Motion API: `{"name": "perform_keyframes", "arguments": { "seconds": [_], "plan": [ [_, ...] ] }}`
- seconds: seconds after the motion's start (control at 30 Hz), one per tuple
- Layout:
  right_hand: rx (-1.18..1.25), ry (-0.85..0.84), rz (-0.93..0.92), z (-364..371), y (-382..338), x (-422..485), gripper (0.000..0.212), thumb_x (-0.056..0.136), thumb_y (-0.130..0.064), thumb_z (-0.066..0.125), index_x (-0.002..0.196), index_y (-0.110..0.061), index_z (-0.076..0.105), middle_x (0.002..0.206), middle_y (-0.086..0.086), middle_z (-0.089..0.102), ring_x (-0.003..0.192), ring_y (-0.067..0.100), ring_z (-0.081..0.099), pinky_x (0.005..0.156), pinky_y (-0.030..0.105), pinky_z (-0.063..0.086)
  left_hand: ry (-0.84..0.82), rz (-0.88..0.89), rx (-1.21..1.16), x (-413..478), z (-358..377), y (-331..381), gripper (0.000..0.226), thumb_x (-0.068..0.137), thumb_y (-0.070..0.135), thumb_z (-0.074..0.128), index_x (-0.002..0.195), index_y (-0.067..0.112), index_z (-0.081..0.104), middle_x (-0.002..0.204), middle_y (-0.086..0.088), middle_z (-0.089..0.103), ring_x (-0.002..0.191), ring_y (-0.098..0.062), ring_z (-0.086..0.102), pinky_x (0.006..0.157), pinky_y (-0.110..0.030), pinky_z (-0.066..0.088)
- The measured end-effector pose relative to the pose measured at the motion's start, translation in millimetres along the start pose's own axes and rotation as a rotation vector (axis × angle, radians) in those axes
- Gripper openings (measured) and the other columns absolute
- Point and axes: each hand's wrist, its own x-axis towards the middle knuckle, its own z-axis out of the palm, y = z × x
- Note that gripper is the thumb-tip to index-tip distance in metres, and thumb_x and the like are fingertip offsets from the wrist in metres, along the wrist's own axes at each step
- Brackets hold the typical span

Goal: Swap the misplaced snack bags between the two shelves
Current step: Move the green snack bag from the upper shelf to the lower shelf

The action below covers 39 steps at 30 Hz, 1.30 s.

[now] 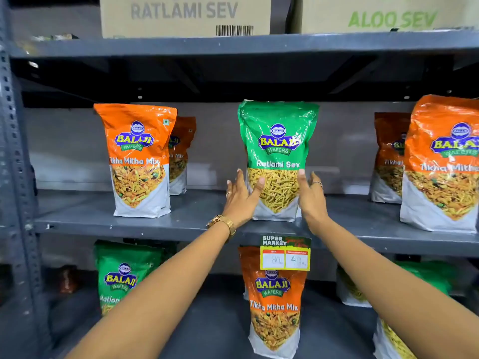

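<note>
A green Ratlami Sev bag (278,141) stands upright in the middle of the middle shelf (77,218), among orange bags. My left hand (241,198) clasps its lower left edge and my right hand (311,200) clasps its lower right edge, each with the thumb on the front of the bag. An orange Tikha Mitha Mix bag (274,301) stands directly below on the lower shelf, among green bags.
Orange bags stand at the left (137,156) and right (443,164) of the middle shelf. Green bags sit at the lower shelf's left (119,278) and right (427,278). A yellow price tag (285,255) hangs from the shelf edge. Cardboard boxes (184,14) rest on top. A steel upright (13,151) stands at the left.
</note>
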Motion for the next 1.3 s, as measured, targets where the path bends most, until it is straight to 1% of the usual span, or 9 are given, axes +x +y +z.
{"name": "perform_keyframes", "arguments": {
  "seconds": [0.13, 0.27, 0.37, 0.43, 0.53, 0.7, 0.83, 0.97, 1.3],
  "plan": [
    [0.153, -0.016, 0.202, 0.4, 14.6, 8.7, 0.081, 0.091, -0.062, 0.045, 0.15, -0.008, 0.032, 0.157, 0.011, 0.04, 0.142, 0.028, 0.041, 0.112, 0.041, 0.037, -0.031, -0.006, -0.065, -3.5, 3.5, -4.2, 0.111, 0.067, 0.087, 0.022, 0.154, 0.02, 0.006, 0.164, -0.007, 0.021, 0.15, -0.031, 0.022, 0.123, -0.051, 0.018],
    [0.126, -0.125, 0.162, -0.5, 21.7, 10.0, 0.065, 0.088, -0.065, 0.048, 0.123, -0.012, 0.061, 0.126, 0.006, 0.069, 0.114, 0.021, 0.065, 0.099, 0.04, 0.052, -0.126, 0.016, -0.12, 0.6, 3.7, -10.8, 0.088, 0.081, 0.075, 0.044, 0.148, 0.023, 0.023, 0.153, -0.002, 0.043, 0.139, -0.024, 0.042, 0.118, -0.046, 0.031],
    [0.177, -0.184, 0.129, -3.9, 26.3, 11.3, 0.049, 0.091, -0.051, 0.055, 0.117, -0.011, 0.064, 0.108, 0.001, 0.074, 0.099, 0.013, 0.071, 0.087, 0.028, 0.056, -0.119, 0.007, -0.203, 6.4, 1.9, -23.7, 0.09, 0.07, 0.075, 0.058, 0.142, 0.026, 0.037, 0.147, 0.001, 0.051, 0.134, -0.02, 0.048, 0.116, -0.047, 0.036],
    [0.225, -0.217, 0.118, -6.1, 26.8, 9.1, 0.049, 0.09, -0.043, 0.061, 0.12, -0.004, 0.063, 0.112, 0.007, 0.075, 0.103, 0.019, 0.072, 0.092, 0.035, 0.057, -0.105, -0.007, -0.261, 8.6, -0.2, -27.8, 0.087, 0.065, 0.069, 0.068, 0.136, 0.022, 0.045, 0.142, -0.002, 0.057, 0.13, -0.021, 0.053, 0.114, -0.048, 0.039],
    [0.236, -0.232, 0.096, -9.1, 24.6, 1.6, 0.052, 0.084, -0.043, 0.066, 0.117, -0.003, 0.064, 0.117, 0.014, 0.073, 0.109, 0.029, 0.07, 0.101, 0.05, 0.053, -0.109, -0.013, -0.301, 3.0, -3.8, -21.2, 0.061, 0.08, 0.042, 0.072, 0.131, 0.019, 0.049, 0.138, -0.009, 0.06, 0.127, -0.025, 0.056, 0.112, -0.05, 0.041],
    [0.166, -0.193, 0.023, -11.1, 17.3, -12.9, 0.042, 0.073, -0.053, 0.068, 0.095, -0.017, 0.069, 0.109, 0.012, 0.075, 0.105, 0.027, 0.071, 0.1, 0.05, 0.053, -0.084, -0.001, -0.333, -11.3, -9.1, -14.1, 0.051, 0.088, 0.026, 0.067, 0.133, 0.013, 0.049, 0.137, -0.012, 0.06, 0.126, -0.026, 0.057, 0.111, -0.049, 0.043],
    [0.162, -0.193, 0.02, -16.4, 4.3, -34.6, 0.024, 0.091, -0.033, 0.061, 0.102, -0.013, 0.067, 0.111, 0.012, 0.074, 0.106, 0.026, 0.071, 0.083, 0.028, 0.058, -0.054, 0.001, -0.35, -39.1, -17.3, -4.8, 0.045, 0.088, 0.027, 0.066, 0.131, 0.017, 0.053, 0.133, -0.006, 0.064, 0.122, -0.021, 0.059, 0.109, -0.045, 0.046],
    [0.229, -0.199, 0.006, -20.8, -14.4, -81.7, 0.023, 0.093, -0.031, 0.06, 0.107, -0.014, 0.068, 0.107, 0.002, 0.077, 0.092, 0.01, 0.075, 0.069, 0.017, 0.057, -0.024, 0.017, -0.469, -83.7, -28.2, 4.6, 0.04, 0.09, 0.019, 0.063, 0.13, 0.02, 0.054, 0.118, 0.008, 0.067, 0.109, -0.007, 0.063, 0.093, -0.022, 0.05],
    [0.281, -0.236, -0.047, -11.2, 6.5, -187.9, 0.041, 0.083, -0.04, 0.062, 0.115, -0.014, 0.066, 0.115, -0.003, 0.076, 0.109, 0.008, 0.07, 0.092, 0.022, 0.054, -0.013, 0.033, -0.504, -181.8, -45.0, -31.8, 0.043, 0.087, 0.004, 0.063, 0.125, 0.021, 0.054, 0.114, 0.015, 0.068, 0.1, 0.009, 0.066, 0.081, -0.006, 0.049]
  ]
}}
